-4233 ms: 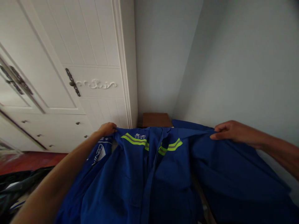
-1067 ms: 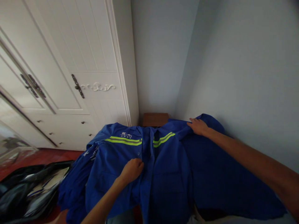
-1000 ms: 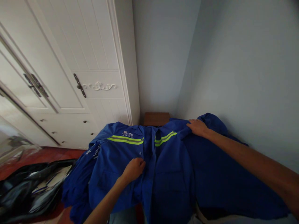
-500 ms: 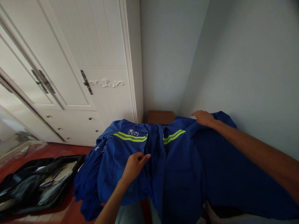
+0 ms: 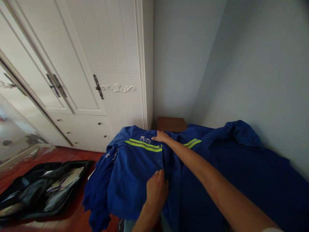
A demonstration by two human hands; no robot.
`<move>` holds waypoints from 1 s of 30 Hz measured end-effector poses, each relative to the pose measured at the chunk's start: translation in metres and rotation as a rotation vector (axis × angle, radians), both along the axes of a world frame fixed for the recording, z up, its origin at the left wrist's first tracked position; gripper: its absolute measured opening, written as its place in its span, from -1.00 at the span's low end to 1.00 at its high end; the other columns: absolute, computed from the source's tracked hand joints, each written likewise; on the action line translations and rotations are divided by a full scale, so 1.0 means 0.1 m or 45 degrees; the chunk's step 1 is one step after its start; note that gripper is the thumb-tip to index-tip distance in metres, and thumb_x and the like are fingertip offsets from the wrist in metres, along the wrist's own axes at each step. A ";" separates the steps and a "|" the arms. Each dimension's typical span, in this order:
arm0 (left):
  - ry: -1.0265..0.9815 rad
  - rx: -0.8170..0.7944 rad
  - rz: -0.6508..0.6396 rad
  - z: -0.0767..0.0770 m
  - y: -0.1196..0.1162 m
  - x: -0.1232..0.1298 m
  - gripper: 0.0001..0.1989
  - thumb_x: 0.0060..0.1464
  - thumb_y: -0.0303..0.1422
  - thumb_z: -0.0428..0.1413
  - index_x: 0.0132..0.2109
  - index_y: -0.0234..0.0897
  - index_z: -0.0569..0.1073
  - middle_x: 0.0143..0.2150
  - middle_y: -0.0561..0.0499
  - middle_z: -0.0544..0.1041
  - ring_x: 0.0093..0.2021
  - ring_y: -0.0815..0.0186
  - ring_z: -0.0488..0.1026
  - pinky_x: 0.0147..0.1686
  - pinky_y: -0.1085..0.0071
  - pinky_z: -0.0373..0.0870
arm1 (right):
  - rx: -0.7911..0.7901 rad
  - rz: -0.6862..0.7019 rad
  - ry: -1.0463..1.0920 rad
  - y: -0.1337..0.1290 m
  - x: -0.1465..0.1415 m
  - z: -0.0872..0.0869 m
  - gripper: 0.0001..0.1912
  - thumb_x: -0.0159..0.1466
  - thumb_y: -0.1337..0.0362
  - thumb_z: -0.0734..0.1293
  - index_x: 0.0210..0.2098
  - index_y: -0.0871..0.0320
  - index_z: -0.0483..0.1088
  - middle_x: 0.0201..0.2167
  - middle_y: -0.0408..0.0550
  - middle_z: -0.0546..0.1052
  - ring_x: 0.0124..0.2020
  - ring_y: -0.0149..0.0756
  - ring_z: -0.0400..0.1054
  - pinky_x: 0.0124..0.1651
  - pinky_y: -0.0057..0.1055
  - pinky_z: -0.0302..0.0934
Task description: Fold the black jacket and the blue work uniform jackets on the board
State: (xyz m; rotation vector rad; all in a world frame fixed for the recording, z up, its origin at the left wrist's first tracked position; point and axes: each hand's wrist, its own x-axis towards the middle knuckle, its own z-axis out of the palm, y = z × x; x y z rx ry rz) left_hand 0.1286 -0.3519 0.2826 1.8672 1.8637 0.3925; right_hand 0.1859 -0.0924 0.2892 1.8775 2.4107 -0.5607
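Note:
A blue jacket (image 5: 130, 164) with yellow-green reflective stripes and a white chest logo lies spread out, its front parted. My left hand (image 5: 157, 187) is closed on the buttoned front edge, below the stripe. Higher up, near the collar and beside the logo, my right hand (image 5: 162, 136) has its fingers on the same front panel; whether they pinch cloth is hard to make out. One sleeve (image 5: 246, 135) stretches toward the wall on the right. Darker blue clothing (image 5: 98, 190) hangs at the jacket's left.
An open black suitcase (image 5: 65, 193) with papers and clothes lies on the red floor (image 5: 74, 154) at the left. A white wardrobe (image 5: 120, 48) stands behind. Beyond the collar is a brown wooden piece (image 5: 171, 123), near the grey wall (image 5: 260, 64).
My right hand has moved left from the far sleeve to the collar area. My left hand has shifted right and closed on the front edge. The view has turned slightly left.

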 end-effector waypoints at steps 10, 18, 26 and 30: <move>-0.001 0.654 0.200 -0.65 -0.57 -0.11 -0.75 0.19 -0.52 -0.03 -0.19 -0.19 0.52 -0.27 -0.09 0.53 -0.25 0.18 0.45 -0.24 0.22 0.29 | 0.098 -0.217 0.404 0.37 -0.06 0.05 -0.90 0.10 0.42 0.34 -0.42 0.22 0.52 -0.33 0.08 0.61 -0.20 -0.14 0.50 -0.23 -0.44 0.29; -0.010 0.548 0.235 -0.39 -0.47 -0.19 -0.79 0.21 -0.34 0.04 -0.07 -0.20 0.51 -0.19 -0.10 0.53 -0.16 0.12 0.42 -0.18 0.19 0.24 | 0.139 -0.491 0.770 0.36 0.39 0.08 -0.73 0.38 0.19 0.28 -0.03 0.22 0.40 -0.14 0.00 0.52 -0.23 -0.31 0.45 -0.20 -0.33 0.41; 0.045 0.538 0.220 -0.77 -0.63 -0.17 -0.69 0.21 -0.37 0.04 0.07 -0.20 0.47 -0.08 -0.14 0.51 -0.12 0.14 0.42 -0.14 0.21 0.28 | 0.350 -0.533 0.765 0.18 0.57 -0.01 -0.79 0.34 0.28 0.25 -0.08 0.21 0.42 -0.07 0.06 0.50 -0.06 -0.19 0.42 -0.05 -0.27 0.35; 0.045 0.514 0.244 -0.85 -0.81 -0.25 -0.75 0.22 -0.29 0.04 0.00 -0.20 0.48 -0.13 -0.15 0.53 -0.14 0.13 0.46 -0.16 0.22 0.32 | 0.507 -0.427 0.571 0.10 0.82 0.12 -0.66 0.25 0.28 0.28 0.02 0.17 0.36 -0.02 0.11 0.50 0.08 -0.12 0.35 0.10 -0.29 0.23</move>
